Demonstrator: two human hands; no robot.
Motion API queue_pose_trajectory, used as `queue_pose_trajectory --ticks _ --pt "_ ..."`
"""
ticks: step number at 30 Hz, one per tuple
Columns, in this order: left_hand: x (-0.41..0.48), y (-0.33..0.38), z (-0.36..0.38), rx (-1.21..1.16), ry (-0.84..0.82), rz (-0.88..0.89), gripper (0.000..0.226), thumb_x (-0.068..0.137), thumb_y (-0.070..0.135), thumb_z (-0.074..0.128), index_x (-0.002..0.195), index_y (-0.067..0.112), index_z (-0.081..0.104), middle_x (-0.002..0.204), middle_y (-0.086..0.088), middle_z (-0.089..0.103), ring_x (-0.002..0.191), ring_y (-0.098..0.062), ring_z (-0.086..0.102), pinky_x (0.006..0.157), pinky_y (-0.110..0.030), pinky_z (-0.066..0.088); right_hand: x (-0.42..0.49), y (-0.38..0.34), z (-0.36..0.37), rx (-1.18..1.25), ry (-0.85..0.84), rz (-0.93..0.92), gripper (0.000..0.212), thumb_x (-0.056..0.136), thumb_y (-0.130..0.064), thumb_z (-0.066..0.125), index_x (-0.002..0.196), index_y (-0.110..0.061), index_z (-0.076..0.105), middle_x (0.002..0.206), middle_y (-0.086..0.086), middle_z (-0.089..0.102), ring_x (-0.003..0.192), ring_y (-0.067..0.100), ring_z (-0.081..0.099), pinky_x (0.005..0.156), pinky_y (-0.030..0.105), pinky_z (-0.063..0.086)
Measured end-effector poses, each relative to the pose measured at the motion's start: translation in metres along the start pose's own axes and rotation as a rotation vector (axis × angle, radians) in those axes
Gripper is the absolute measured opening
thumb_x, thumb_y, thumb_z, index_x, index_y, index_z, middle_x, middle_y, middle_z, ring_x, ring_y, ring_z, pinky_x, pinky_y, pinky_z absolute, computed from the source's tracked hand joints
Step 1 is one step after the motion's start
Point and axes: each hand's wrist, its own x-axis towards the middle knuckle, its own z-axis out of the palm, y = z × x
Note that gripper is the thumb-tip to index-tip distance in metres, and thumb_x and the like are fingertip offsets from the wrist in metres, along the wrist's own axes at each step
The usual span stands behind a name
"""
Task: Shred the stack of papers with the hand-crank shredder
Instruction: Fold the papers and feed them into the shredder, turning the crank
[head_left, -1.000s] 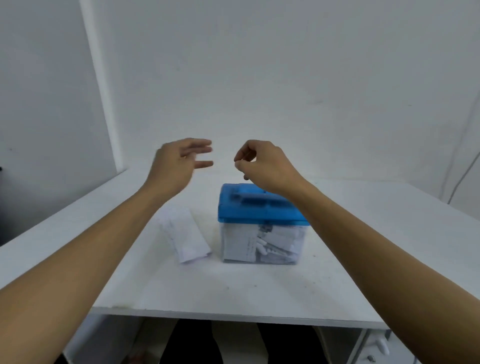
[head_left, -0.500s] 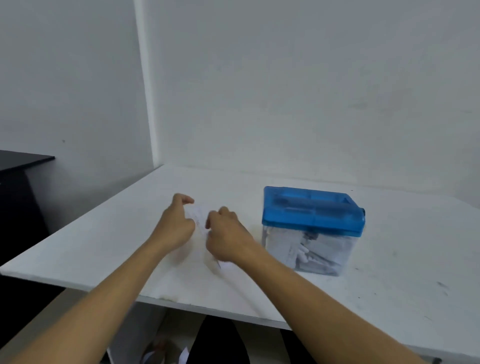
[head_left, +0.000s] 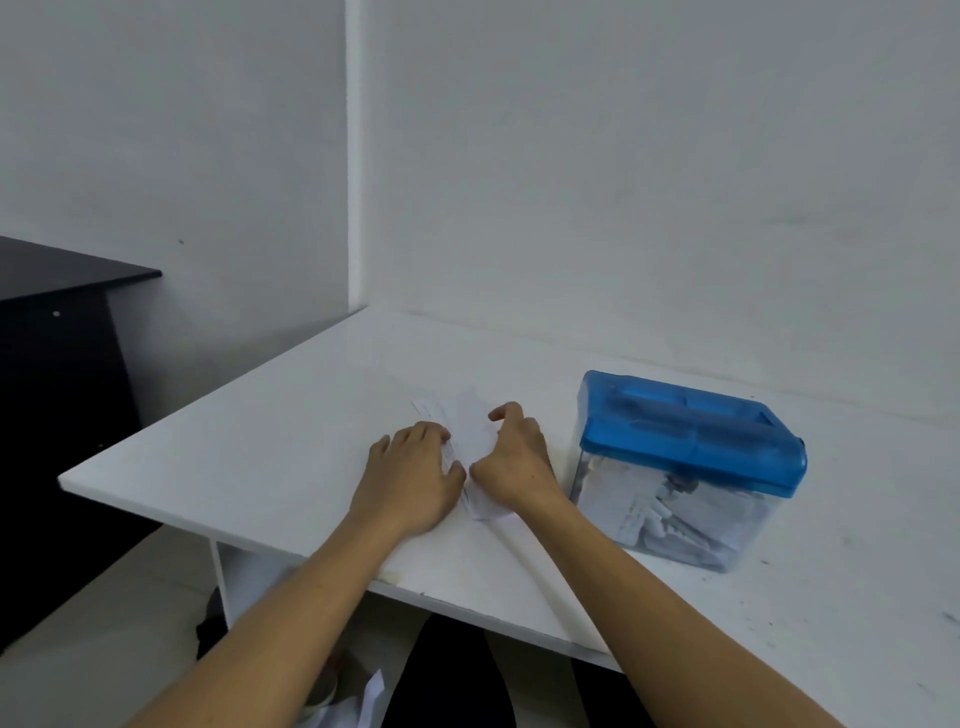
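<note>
Head view: both hands are down on the stack of papers (head_left: 470, 423) at the centre of the frame, on the white worktop (head_left: 270, 415). A second ago they hung raised above the shredder (head_left: 685, 467), which now sits right of centre with shreds in its clear bin. The left hand (head_left: 410, 480) rests on the stack's left edge, its fingers relaxed and pressing. The right hand (head_left: 514, 462) curls its fingers (head_left: 501, 413) over the right edge and seems to grip the sheets, though the fingertips are hidden. The sheets fan out further than half a second back.
</note>
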Motion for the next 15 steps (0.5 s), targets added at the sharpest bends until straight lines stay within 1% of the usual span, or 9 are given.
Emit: queue_pose_trajectory --ticks 1,3,5,6,8,11,13,15 --pt "-0.0002 -0.0005 0.0000 -0.002 0.024 -0.010 0.048 0.099 0.043 0.046 0.140 0.018 0.047 0.144 0.002 0.052 0.131 -0.019 0.047 0.113 -0.037 0.031 0.0016 -0.0026 -0.0008 0.002 0.003 -0.005 0.067 0.083 -0.002 0.068 0.137 -0.021 0.035 0.134 0.009 0.042 0.118 0.026 0.051 0.095 0.036 0.051" --pt "-0.0003 0.0004 0.0009 -0.007 0.054 -0.030 0.046 0.097 0.043 0.047 0.135 0.018 0.048 0.138 0.002 0.054 0.127 -0.020 0.049 0.108 -0.035 0.033 0.0035 -0.0045 -0.0038 0.021 0.005 0.001 0.069 0.084 0.001 0.067 0.140 -0.021 0.033 0.134 0.010 0.042 0.116 0.027 0.052 0.087 0.031 0.049" --pt "-0.0004 -0.0001 0.0010 0.000 0.076 -0.044 0.043 0.095 0.042 0.048 0.131 0.017 0.050 0.133 0.002 0.053 0.123 -0.020 0.050 0.105 -0.034 0.033 0.0046 -0.0057 -0.0049 0.053 0.003 0.023 0.068 0.086 0.001 0.067 0.141 -0.021 0.032 0.134 0.010 0.046 0.116 0.026 0.053 0.082 0.029 0.047" --pt "-0.0004 -0.0003 0.0010 0.000 0.083 -0.053 0.042 0.095 0.041 0.048 0.129 0.017 0.050 0.131 0.003 0.053 0.122 -0.020 0.050 0.104 -0.034 0.034 0.0050 -0.0055 -0.0050 0.068 0.004 0.033 0.065 0.087 0.000 0.066 0.140 -0.021 0.034 0.133 0.010 0.049 0.114 0.026 0.055 0.082 0.029 0.048" --pt "-0.0003 -0.0005 0.0009 -0.014 0.092 -0.066 0.039 0.095 0.038 0.048 0.127 0.017 0.050 0.129 0.002 0.053 0.120 -0.020 0.051 0.102 -0.033 0.034 0.0065 -0.0050 -0.0041 0.112 0.009 0.046 0.053 0.090 -0.006 0.065 0.135 -0.020 0.042 0.130 0.007 0.056 0.108 0.024 0.058 0.081 0.029 0.050" --pt "0.0008 -0.0007 0.0005 -0.053 0.086 -0.083 0.035 0.097 0.033 0.046 0.128 0.016 0.050 0.130 0.000 0.053 0.118 -0.021 0.051 0.102 -0.034 0.035 0.0088 -0.0066 -0.0054 0.187 0.042 0.037 0.033 0.095 -0.019 0.061 0.128 -0.015 0.057 0.125 0.006 0.064 0.103 0.025 0.063 0.087 0.034 0.056" --pt "0.0021 -0.0029 -0.0003 -0.103 0.075 -0.106 0.037 0.100 0.030 0.042 0.133 0.016 0.050 0.136 -0.002 0.052 0.122 -0.021 0.050 0.106 -0.035 0.033 0.0097 -0.0088 -0.0061 0.241 0.066 0.024 0.029 0.098 -0.022 0.058 0.126 -0.014 0.061 0.123 0.006 0.066 0.104 0.026 0.064 0.088 0.035 0.056" --pt "0.0042 -0.0042 -0.0031 -0.176 0.068 -0.144 0.038 0.103 0.029 0.037 0.136 0.017 0.053 0.140 -0.002 0.052 0.125 -0.021 0.049 0.108 -0.037 0.032 0.0086 -0.0104 -0.0075 0.286 0.076 0.018 0.028 0.100 -0.022 0.055 0.127 -0.013 0.061 0.124 0.006 0.066 0.103 0.025 0.063 0.085 0.033 0.055"
